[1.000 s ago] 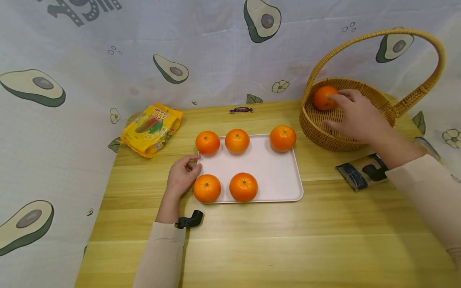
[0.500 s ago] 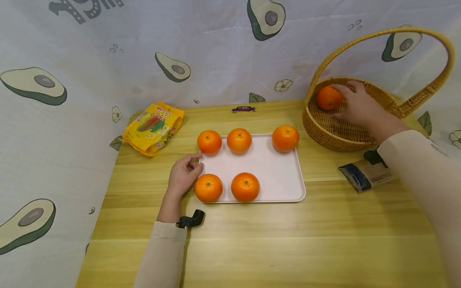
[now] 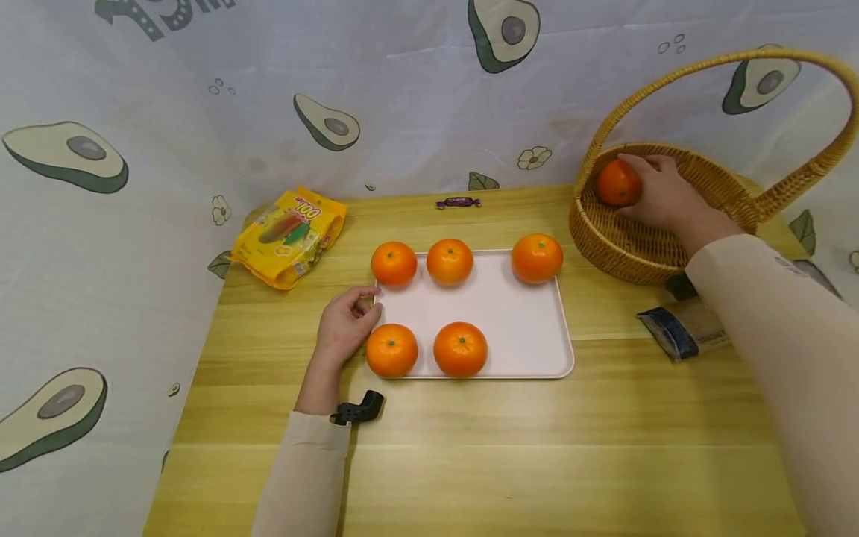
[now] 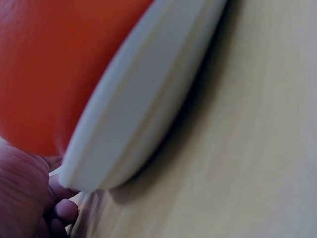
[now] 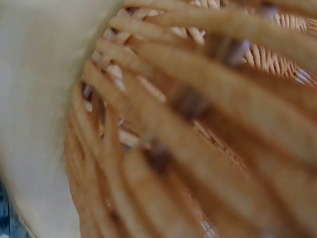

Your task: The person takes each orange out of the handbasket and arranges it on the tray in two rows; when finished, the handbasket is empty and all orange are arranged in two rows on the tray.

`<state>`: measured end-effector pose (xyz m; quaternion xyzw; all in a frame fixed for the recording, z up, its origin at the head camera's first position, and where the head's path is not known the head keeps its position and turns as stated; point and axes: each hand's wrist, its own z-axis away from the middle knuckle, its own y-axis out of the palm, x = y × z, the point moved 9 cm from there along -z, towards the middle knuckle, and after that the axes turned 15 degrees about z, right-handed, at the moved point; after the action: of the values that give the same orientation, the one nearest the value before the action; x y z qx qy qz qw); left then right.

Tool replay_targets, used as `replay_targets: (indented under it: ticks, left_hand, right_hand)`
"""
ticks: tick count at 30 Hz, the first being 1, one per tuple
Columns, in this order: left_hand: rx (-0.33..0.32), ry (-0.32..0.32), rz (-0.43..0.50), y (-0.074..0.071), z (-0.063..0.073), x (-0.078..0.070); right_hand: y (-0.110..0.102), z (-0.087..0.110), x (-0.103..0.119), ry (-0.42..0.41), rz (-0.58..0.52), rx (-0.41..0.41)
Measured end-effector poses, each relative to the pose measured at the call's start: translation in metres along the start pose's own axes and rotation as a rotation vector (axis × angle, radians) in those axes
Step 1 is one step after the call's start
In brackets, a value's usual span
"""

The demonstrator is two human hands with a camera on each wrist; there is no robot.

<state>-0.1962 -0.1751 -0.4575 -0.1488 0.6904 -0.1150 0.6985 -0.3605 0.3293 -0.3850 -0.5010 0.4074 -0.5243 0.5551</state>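
Observation:
Inside the wicker basket [image 3: 620,250] at the right, my right hand [image 3: 664,195] reaches in and grips an orange [image 3: 616,183] near the basket's left wall. The thumb and fingers lie round its right side. Farther left, a pale pink tray [image 3: 517,321] bears several oranges, among them one at the front left [image 3: 392,350] and one at the back right [image 3: 537,259]. My left hand [image 3: 345,322] holds the tray's left rim, its fingers curled at the edge. In the right wrist view, the wicker wall [image 5: 198,124] hides the right hand.
A yellow snack bag [image 3: 288,237] lies at the back left. A purple wrapped candy [image 3: 458,202] sits behind the tray. Below the basket, my right sleeve partly covers a spaghetti packet [image 3: 684,328]. The basket's tall handle [image 3: 721,60] arches over its opening.
My right hand has closed in on the orange in the basket and now grips it. The left hand stays at the tray's rim. The whole view has shifted slightly.

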Motion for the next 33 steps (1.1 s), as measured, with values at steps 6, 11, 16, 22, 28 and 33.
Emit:
replay_targets:
  ticks: [6, 11, 16, 22, 28, 33]
  left_hand:
    - [0.002, 0.017, -0.009, 0.0011, -0.0011, -0.0014]
    - [0.002, 0.020, -0.001, 0.0016, -0.0020, -0.0012]
    - [-0.002, 0.018, 0.002, 0.0013, -0.0023, 0.0003]
    - [-0.001, 0.013, -0.002, 0.0015, -0.0021, 0.0001]
    - [-0.004, 0.011, -0.002, 0.0007, -0.0015, -0.0013]
    - [-0.005, -0.009, -0.008, 0.0002, -0.0002, 0.0003]
  right_hand:
    - [0.0027, -0.0029, -0.0030, 0.018, -0.010, -0.014]
    - [0.0054, -0.0063, -0.0049, 0.020, -0.014, -0.015]
    - [0.0067, -0.0072, -0.0057, 0.027, -0.015, -0.030]
    - [0.0057, -0.0065, -0.0056, 0.033, -0.014, -0.056]
    - [0.0061, -0.0075, -0.0048, 0.036, -0.018, -0.053]
    - [0.0074, -0.0058, -0.0041, 0.047, -0.021, -0.053]
